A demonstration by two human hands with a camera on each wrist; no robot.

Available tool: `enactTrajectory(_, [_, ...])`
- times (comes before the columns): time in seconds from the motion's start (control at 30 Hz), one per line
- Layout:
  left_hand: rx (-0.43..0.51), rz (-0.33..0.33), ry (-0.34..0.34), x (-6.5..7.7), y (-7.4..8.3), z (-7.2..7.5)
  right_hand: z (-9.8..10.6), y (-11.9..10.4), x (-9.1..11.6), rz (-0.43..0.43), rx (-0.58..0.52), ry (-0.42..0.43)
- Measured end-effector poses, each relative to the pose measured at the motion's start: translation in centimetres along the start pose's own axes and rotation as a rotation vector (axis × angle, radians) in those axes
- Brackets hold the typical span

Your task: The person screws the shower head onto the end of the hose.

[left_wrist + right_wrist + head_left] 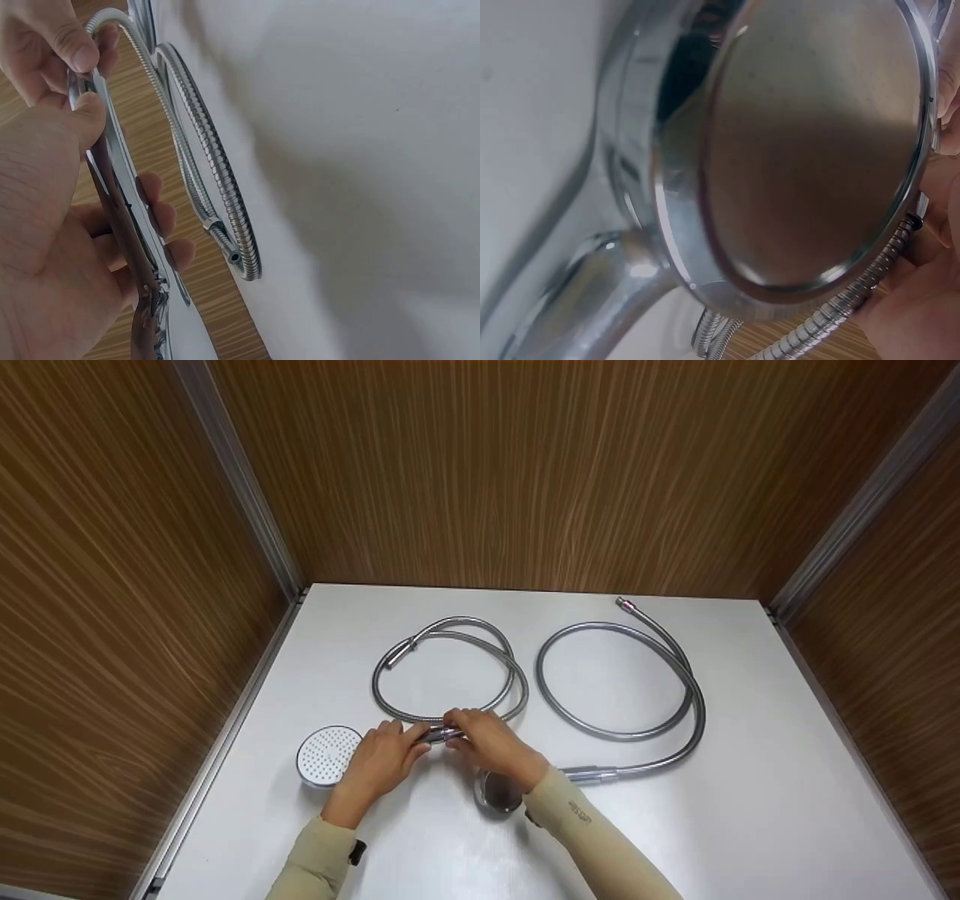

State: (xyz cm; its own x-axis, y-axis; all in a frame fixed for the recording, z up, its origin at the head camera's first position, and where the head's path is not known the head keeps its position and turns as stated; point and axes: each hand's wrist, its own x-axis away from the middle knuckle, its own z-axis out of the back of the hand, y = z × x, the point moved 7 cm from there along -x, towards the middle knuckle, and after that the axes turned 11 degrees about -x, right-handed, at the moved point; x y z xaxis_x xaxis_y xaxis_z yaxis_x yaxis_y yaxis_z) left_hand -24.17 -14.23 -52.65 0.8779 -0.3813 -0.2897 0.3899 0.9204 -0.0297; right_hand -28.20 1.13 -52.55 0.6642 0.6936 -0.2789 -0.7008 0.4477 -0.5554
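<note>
My left hand [381, 759] grips the chrome handle [124, 214] of a shower head [324, 756], whose round white face with small holes points up at the left. At the handle's far end, my right hand [491, 744] pinches the end of a coiled metal shower hose [517, 660], where hose and handle meet. The fingertips of both hands are close together there. Under the right wrist lies a second chrome shower head [817, 150], partly hidden by the forearm in the head view. Its handle [585, 775] points right.
A second metal hose [546, 690] lies looped at the right, running from the second handle, with its loose end [625, 604] near the back. The left hose's free end [391, 661] rests inside its loop. Wood-grain panels [525, 472] enclose the white table [765, 825] at back and sides.
</note>
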Motion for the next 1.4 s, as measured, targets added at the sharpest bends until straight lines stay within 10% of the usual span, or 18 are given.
enactTrajectory(1.4, [0.015,-0.001,-0.01,-0.1,0.1,-0.14,-0.07,0.34,0.27,-0.058,0.0,-0.029])
